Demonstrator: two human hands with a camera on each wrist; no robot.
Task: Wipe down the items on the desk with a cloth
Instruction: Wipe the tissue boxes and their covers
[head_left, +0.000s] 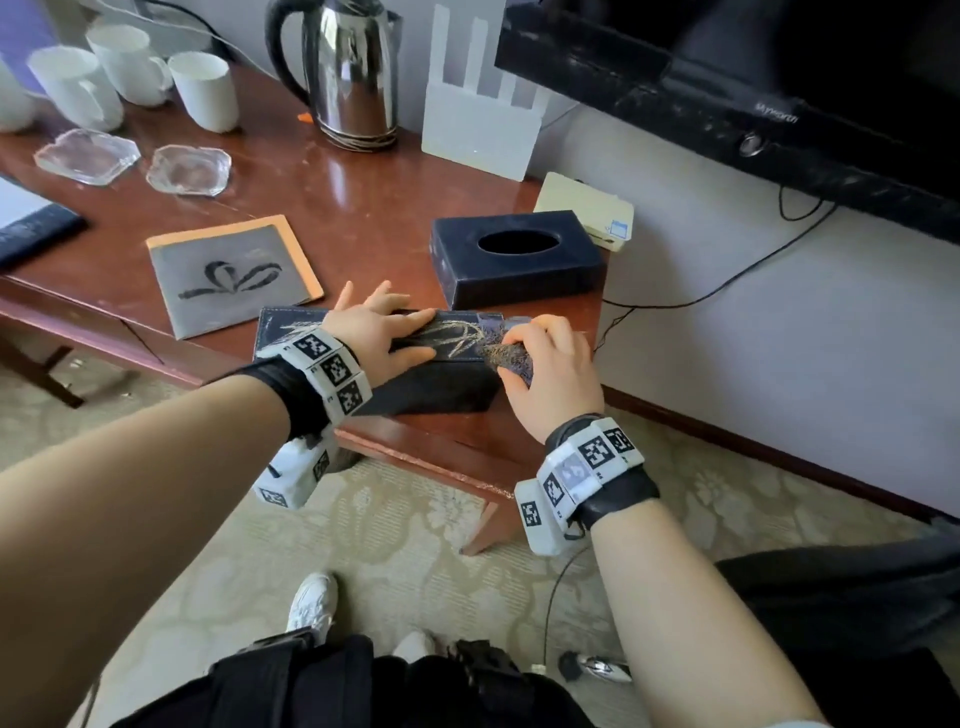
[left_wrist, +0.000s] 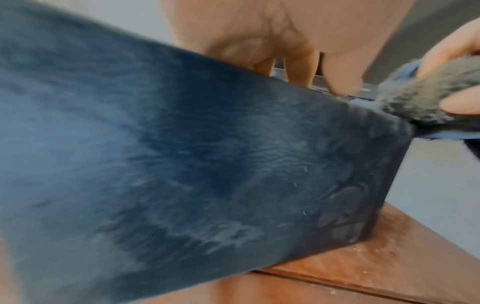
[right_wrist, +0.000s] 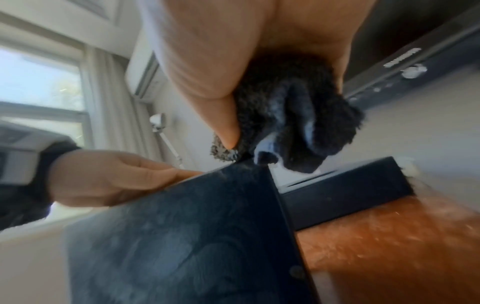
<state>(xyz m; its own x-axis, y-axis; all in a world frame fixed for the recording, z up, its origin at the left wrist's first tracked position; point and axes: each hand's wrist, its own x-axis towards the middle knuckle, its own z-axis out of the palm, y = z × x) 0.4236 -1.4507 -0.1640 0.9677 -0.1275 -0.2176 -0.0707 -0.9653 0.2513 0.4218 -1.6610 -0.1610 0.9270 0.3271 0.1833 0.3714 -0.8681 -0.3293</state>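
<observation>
A dark box with a gold plant pattern on its lid (head_left: 452, 338) stands at the near right corner of the wooden desk (head_left: 363, 208). My left hand (head_left: 382, 325) lies flat on the lid with straight fingers, holding the box (left_wrist: 207, 164) steady. My right hand (head_left: 550, 369) grips a bunched dark fuzzy cloth (head_left: 511, 356) against the right end of the lid. In the right wrist view the cloth (right_wrist: 293, 123) touches the box's top edge (right_wrist: 233, 185); the left wrist view shows the cloth (left_wrist: 420, 98) at that same corner.
Behind the box lies a dark tissue box (head_left: 517, 265). A grey card with an orange border (head_left: 234, 275) lies left. Farther back stand a steel kettle (head_left: 350, 73), white mugs (head_left: 130, 78), glass dishes (head_left: 189, 169) and a white holder (head_left: 480, 119). A black television (head_left: 727, 93) hangs at right.
</observation>
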